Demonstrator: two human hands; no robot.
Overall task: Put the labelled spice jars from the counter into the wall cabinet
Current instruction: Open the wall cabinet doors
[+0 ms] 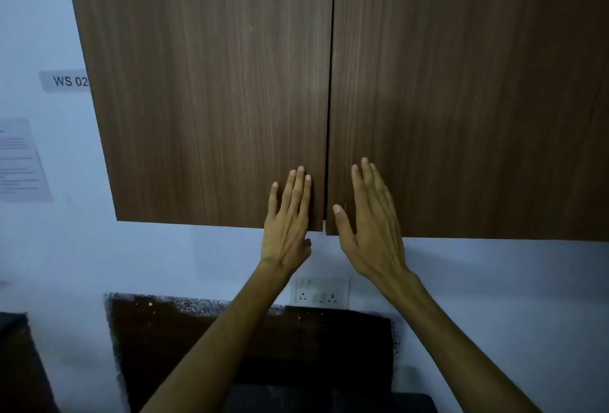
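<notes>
The wall cabinet fills the upper view, with two brown wood-grain doors, a left door (204,83) and a right door (468,83), both closed with a thin gap between them. My left hand (288,218) lies flat on the lower right corner of the left door, fingers together and thumb tucked under its bottom edge. My right hand (372,221) is spread flat at the lower left corner of the right door. Neither hand holds anything. No spice jars are in view.
A white switch and socket plate (321,290) sits on the wall below the cabinet. A dark speckled counter backsplash (184,323) lies beneath. A "WS 02" label (66,81) and a printed sheet (23,162) hang on the left wall.
</notes>
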